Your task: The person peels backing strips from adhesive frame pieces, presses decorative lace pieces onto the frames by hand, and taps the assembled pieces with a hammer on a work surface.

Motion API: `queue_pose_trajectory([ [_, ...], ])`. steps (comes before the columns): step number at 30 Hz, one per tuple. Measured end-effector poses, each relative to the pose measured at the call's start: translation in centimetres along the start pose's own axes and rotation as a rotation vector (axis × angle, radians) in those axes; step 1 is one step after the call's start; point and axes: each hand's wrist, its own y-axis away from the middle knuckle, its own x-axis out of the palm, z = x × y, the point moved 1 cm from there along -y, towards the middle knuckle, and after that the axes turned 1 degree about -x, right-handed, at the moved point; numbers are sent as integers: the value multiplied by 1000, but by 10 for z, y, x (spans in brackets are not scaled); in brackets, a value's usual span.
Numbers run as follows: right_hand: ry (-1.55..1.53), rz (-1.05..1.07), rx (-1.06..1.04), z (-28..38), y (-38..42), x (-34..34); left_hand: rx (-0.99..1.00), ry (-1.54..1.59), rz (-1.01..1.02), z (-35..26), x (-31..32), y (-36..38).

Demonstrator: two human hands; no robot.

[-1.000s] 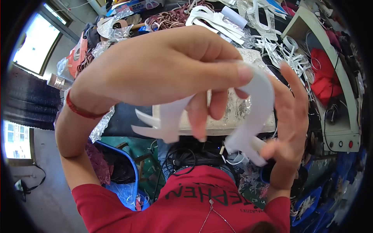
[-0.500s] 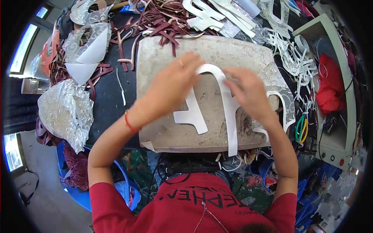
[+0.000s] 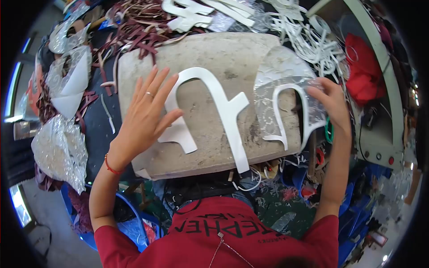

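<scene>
Fingers of the left hand (image 3: 145, 118) lie spread and flat across the left limb of a white arch-shaped cutout (image 3: 210, 111), pinning it against the worn beige work block (image 3: 210, 53); nothing is gripped, the palm simply presses down. That cutout rests near the middle of the block, its longer right limb running down to the block's near edge. Over at the block's right edge, the right hand (image 3: 330, 102) pinches the far side of a silvery lace-patterned piece (image 3: 286, 76), which shares the same arched outline and lies just beside the white one without clearly touching it. Dark red strips (image 3: 147, 31) and white offcuts (image 3: 308, 40) crowd the table beyond the block, and crinkled silver sheets (image 3: 60, 143) sit off to the left.
</scene>
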Motion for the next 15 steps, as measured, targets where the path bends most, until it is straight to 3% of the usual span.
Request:
queue_pose_trajectory([
  [4,-194,35,-287,73,22,-11,31,395,-160,-31,-21,-12],
  [7,-369,148,-303,138,25,4,63,764,-202,-49,-34,-18],
  [10,-401,51,-247,178,19,43,-129,1301,-185,-54,-56,-5],
  [12,-458,99,-162,182,5,66,-301,1468,-290,-52,-60,5],
  [13,-509,291,-156,169,-11,74,-383,1551,-356,-51,-61,10],
  [15,-573,335,-79,138,-32,110,-548,1472,-377,-29,-51,22],
])
